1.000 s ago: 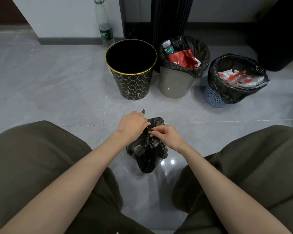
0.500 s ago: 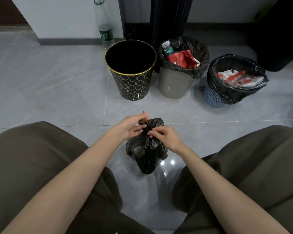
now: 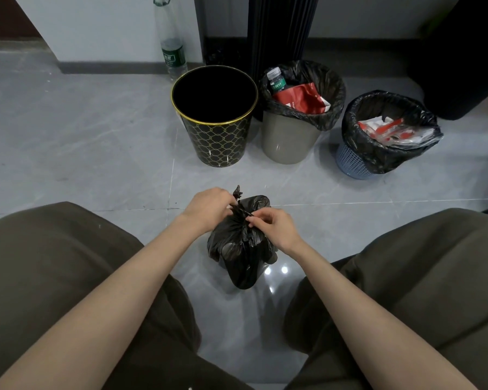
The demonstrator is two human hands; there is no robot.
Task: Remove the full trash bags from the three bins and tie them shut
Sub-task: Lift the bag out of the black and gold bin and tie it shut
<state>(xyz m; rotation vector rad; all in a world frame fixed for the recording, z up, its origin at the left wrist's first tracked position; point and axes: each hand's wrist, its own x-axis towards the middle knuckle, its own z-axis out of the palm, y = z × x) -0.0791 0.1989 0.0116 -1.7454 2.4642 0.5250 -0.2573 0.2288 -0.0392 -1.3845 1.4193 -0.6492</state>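
Grey tiled floor (image 3: pixel 96 136), white wall behind. Person crouched, one knee either side of the view.

Left hand (image 3: pixel 206 205): fingers curled, pinching 1 twisted end of the bag's neck; the tip of that end pokes up past the knuckles. Right hand (image 3: pixel 273 226): fingers bent, pinching the other end at the knot.

Bag (image 3: pixel 243 249): black, bulging, standing on the floor between the knees, well apart from the bins. Knot looks half made; I judge it not yet pulled tight.

Outward: 3 bins in a row near the wall.
- Black-gold bin (image 3: pixel 220 142): dark inside, no liner over the rim, so 1 bag is out.
- Grey bin (image 3: pixel 288 142) and blue bin (image 3: pixel 350 161): each has a full black liner folded over its rim.

Tally: 1 of 3 nearly done, 2 left to lift and tie.

Writing:
- Red packet (image 3: pixel 299 99) in the grey bin: white letters, "offee" legible.
- Capped bottle (image 3: pixel 275 80) beside it: green label, characters too small to read.
- Tall bottle (image 3: pixel 172 52) by the wall: green label, unreadable.
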